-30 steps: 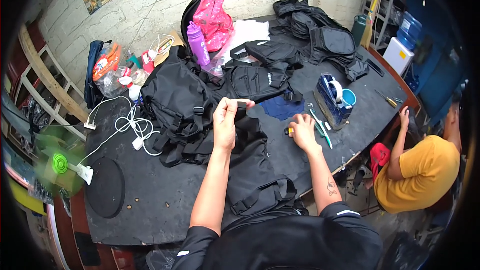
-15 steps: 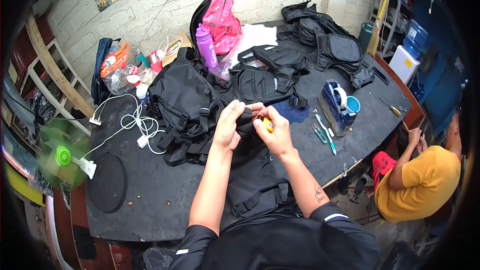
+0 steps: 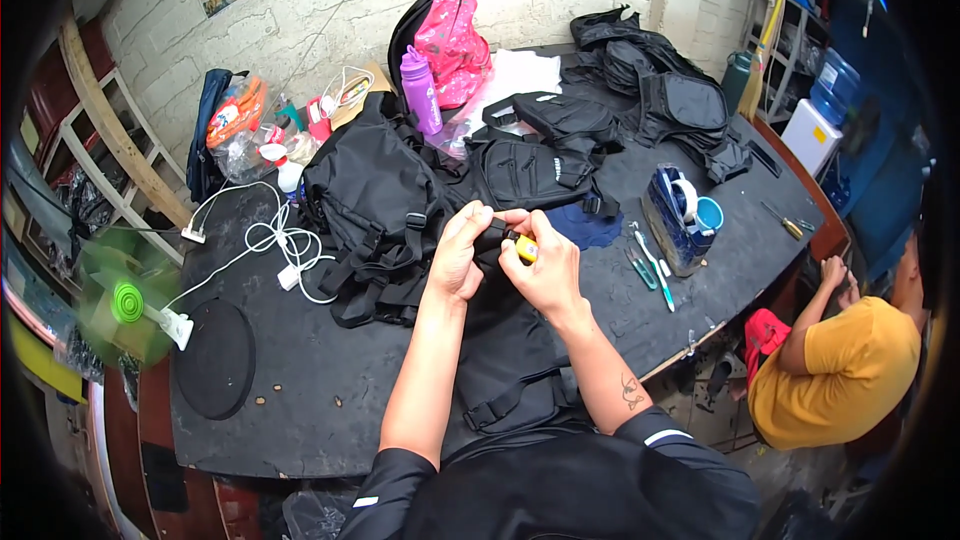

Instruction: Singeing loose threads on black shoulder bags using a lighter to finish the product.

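My left hand [image 3: 457,262] is closed, its thumb and fingers pinching a black webbing strap [image 3: 491,236]. Close beside it, my right hand [image 3: 552,278] is wrapped round a small yellow lighter [image 3: 525,248], whose dark end points at the strap. No flame can be made out. Beneath both hands lies a black bag [image 3: 510,335] that reaches to the table's near edge, with a buckled strap [image 3: 515,402] on it. Just left of my hands is a large black backpack [image 3: 365,175] with loose straps and buckles. Further off sits a smaller black bag [image 3: 520,172] with zips.
On the right of the table [image 3: 400,430] are a blue holder [image 3: 672,225] with tape, a toothbrush [image 3: 655,265], green snips [image 3: 640,270] and screwdrivers [image 3: 785,222]. A white cable [image 3: 285,240] and spinning green fan [image 3: 128,302] are left. A person in yellow [image 3: 840,370] sits at right.
My right hand has tilted slightly, so more of the yellow lighter shows near the strap. My left hand keeps its pinch. The whole view has shifted a little.
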{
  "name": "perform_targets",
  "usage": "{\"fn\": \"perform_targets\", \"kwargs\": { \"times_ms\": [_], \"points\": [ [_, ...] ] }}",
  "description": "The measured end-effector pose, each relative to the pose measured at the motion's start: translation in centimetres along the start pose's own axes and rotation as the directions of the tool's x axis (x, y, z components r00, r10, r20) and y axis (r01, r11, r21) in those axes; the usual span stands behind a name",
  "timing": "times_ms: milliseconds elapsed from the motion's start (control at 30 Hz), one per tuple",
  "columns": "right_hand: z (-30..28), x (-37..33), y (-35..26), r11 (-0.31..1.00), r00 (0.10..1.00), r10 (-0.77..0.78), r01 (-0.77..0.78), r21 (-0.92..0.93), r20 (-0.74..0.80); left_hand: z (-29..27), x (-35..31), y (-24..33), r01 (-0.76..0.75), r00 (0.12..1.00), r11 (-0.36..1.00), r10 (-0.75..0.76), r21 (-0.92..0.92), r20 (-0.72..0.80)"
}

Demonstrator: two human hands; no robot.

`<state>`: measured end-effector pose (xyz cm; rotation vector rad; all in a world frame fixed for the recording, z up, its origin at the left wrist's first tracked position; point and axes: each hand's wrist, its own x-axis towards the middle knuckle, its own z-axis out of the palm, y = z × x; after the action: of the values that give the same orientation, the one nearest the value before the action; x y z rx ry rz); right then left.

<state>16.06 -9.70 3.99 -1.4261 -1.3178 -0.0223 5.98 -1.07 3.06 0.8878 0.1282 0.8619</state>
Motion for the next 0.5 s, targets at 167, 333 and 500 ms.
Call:
{"fn": "perform_targets", "kwargs": {
  "times_ms": [167, 333, 500],
  "points": [
    [-0.1, 0.0, -0.4, 1.000, 1.000, -0.012, 0.012, 0.002, 0.014, -0.5, -0.1, 0.0, 0.003, 1.000, 1.000, -0.004, -0.031, -0.016],
    [-0.2, -0.1, 0.0, 0.999, 0.999, -0.032, 0.032, -0.009, 0.007, 0.4, -0.3, 0.3, -0.014, 1.000, 1.000, 0.014, -0.017, 0.008],
    [-0.1, -0.3, -0.5, 1.000, 1.000, -0.013, 0.013, -0.015, -0.014, -0.1, -0.2, 0.0, -0.023, 1.000, 1.000, 0.023, 0.004, -0.007]
  ]
}}
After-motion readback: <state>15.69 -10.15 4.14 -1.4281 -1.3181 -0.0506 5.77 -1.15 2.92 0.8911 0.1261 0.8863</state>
